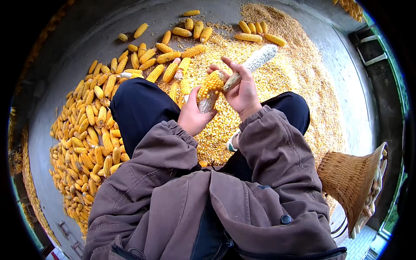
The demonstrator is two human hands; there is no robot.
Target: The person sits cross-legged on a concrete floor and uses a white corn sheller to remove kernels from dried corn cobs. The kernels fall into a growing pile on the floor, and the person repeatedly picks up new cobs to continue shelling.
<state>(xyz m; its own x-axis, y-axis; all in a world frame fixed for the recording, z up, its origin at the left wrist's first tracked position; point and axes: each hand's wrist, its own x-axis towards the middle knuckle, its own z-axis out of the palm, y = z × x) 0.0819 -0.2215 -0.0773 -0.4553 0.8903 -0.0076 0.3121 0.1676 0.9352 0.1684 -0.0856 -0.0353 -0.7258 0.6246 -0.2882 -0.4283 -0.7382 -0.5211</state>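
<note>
Between my knees, my left hand [196,113] grips a partly shelled corn cob [211,86], whose upper part still bears yellow kernels while its lower part is bare. My right hand [242,86] holds a bare, pale corn cob [256,61], which slants up to the right. Its lower end is against or very near the kernels of the other cob; exact contact cannot be told. Beneath both hands spreads a heap of loose corn kernels [279,74]. Several unshelled ears [169,57] lie just beyond my left hand.
A large pile of corn ears [94,130] lies to my left. More ears [248,37] rest on the far kernels. At my right stands a woven basket [344,177] with bare cobs in it. My knees flank the work, and a shoe [232,143] shows below my hands.
</note>
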